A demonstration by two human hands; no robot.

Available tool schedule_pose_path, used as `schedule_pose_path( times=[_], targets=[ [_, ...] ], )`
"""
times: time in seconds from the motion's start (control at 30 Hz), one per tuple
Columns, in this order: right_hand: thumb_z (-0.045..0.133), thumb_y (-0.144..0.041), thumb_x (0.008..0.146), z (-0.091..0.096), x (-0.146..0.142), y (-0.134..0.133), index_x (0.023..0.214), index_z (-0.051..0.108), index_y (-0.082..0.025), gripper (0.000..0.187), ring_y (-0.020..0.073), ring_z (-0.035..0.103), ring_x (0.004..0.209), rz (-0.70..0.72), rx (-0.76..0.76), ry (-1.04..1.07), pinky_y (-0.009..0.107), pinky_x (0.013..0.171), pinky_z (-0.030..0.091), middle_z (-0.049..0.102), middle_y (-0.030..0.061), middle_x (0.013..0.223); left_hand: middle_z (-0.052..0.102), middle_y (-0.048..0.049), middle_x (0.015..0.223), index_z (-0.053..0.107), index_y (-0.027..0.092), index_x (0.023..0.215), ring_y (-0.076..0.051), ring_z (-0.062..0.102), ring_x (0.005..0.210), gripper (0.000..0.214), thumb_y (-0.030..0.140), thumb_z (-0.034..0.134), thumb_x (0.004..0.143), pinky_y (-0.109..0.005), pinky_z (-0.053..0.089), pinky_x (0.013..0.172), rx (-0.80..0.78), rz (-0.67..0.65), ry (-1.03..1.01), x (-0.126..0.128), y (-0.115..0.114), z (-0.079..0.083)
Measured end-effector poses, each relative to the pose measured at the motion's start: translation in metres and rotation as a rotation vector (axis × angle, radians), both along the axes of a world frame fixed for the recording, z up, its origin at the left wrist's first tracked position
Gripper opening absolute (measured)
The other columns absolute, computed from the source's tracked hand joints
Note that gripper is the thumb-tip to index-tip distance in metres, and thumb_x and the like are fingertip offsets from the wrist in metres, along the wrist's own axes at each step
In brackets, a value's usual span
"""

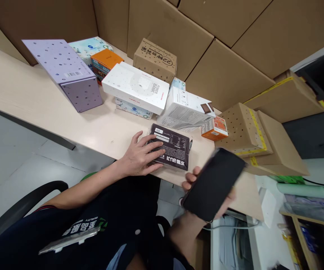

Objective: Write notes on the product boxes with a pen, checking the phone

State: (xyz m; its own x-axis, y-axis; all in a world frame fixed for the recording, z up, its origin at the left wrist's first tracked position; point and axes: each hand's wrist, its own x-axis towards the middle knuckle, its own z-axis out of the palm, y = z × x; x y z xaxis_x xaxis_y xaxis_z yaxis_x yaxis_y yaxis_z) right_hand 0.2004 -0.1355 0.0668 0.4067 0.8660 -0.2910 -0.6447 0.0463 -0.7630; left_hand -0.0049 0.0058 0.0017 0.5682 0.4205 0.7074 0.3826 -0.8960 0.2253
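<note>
My left hand lies on the near end of a flat black box with white print and a barcode label, fingers spread over its top and side. The box rests on the pale desk near its front edge. My right hand holds a black phone with a dark screen, tilted, just off the desk's front edge and to the right of the black box. Only the fingertips and the edge of the palm show around the phone.
Behind the black box lie a white power-bank box, a white printed box, a small orange box, a lilac box, an orange-topped box and brown cartons. Cardboard sheets line the back. A chair arm is at lower left.
</note>
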Motion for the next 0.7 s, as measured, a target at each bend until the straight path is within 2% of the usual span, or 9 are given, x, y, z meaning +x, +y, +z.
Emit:
schedule_pose_path(
  times=[0.1, 0.23, 0.4, 0.53, 0.63, 0.7],
  targets=[
    [0.045, -0.075, 0.087, 0.001, -0.034, 0.013, 0.109, 0.075, -0.027, 0.060, 0.0233, 0.062, 0.080, 0.275, -0.068, 0.244, 0.035, 0.064, 0.047, 0.078, 0.0096, 0.108, 0.072, -0.0085, 0.129, 0.067, 0.025, 0.127, -0.035, 0.054, 0.134, 0.040, 0.046, 0.064, 0.093, -0.058, 0.027, 0.118, -0.003, -0.015, -0.001, -0.001, 0.000, 0.000],
    [0.040, -0.076, 0.087, -0.004, -0.056, 0.026, 0.122, 0.071, -0.025, 0.069, 0.0259, 0.066, 0.093, 0.520, 0.000, 0.398, 0.039, 0.074, 0.051, 0.076, 0.0104, 0.121, 0.072, -0.0089, 0.130, 0.067, 0.025, 0.123, -0.034, 0.053, 0.134, 0.037, 0.043, 0.051, 0.095, -0.057, 0.025, 0.119, -0.022, -0.022, 0.011, -0.001, 0.000, 0.000],
    [0.040, -0.076, 0.086, -0.008, -0.056, 0.039, 0.119, 0.072, -0.028, 0.067, 0.0267, 0.067, 0.092, 0.525, 0.058, 0.432, 0.043, 0.077, 0.052, 0.078, 0.0068, 0.115, 0.073, -0.0082, 0.127, 0.066, 0.025, 0.115, -0.033, 0.054, 0.134, 0.032, 0.042, 0.047, 0.096, -0.055, 0.026, 0.117, -0.002, -0.019, -0.003, -0.001, 0.000, -0.001],
    [0.038, -0.076, 0.086, -0.007, -0.058, 0.045, 0.113, 0.074, -0.029, 0.066, 0.0291, 0.066, 0.098, 0.501, 0.034, 0.398, 0.057, 0.094, 0.049, 0.077, 0.0064, 0.116, 0.073, -0.0084, 0.126, 0.065, 0.023, 0.107, -0.032, 0.054, 0.133, 0.027, 0.039, 0.047, 0.095, -0.055, 0.026, 0.117, 0.021, -0.007, -0.003, -0.001, 0.000, -0.001],
    [0.039, -0.074, 0.086, -0.006, -0.062, 0.048, 0.111, 0.075, -0.028, 0.064, 0.0290, 0.066, 0.099, 0.491, 0.049, 0.434, 0.060, 0.100, 0.047, 0.078, 0.0057, 0.113, 0.073, -0.0087, 0.125, 0.064, 0.023, 0.106, -0.032, 0.054, 0.133, 0.028, 0.040, 0.046, 0.095, -0.055, 0.027, 0.117, 0.014, -0.005, -0.003, -0.001, 0.000, -0.003],
    [0.040, -0.073, 0.086, -0.006, -0.064, 0.050, 0.112, 0.075, -0.028, 0.063, 0.0310, 0.065, 0.107, 0.495, 0.057, 0.454, 0.061, 0.102, 0.046, 0.078, 0.0060, 0.112, 0.073, -0.0085, 0.125, 0.064, 0.023, 0.107, -0.033, 0.053, 0.133, 0.030, 0.043, 0.044, 0.095, -0.055, 0.027, 0.117, 0.009, -0.004, -0.002, -0.001, 0.001, -0.004]
  ],
)
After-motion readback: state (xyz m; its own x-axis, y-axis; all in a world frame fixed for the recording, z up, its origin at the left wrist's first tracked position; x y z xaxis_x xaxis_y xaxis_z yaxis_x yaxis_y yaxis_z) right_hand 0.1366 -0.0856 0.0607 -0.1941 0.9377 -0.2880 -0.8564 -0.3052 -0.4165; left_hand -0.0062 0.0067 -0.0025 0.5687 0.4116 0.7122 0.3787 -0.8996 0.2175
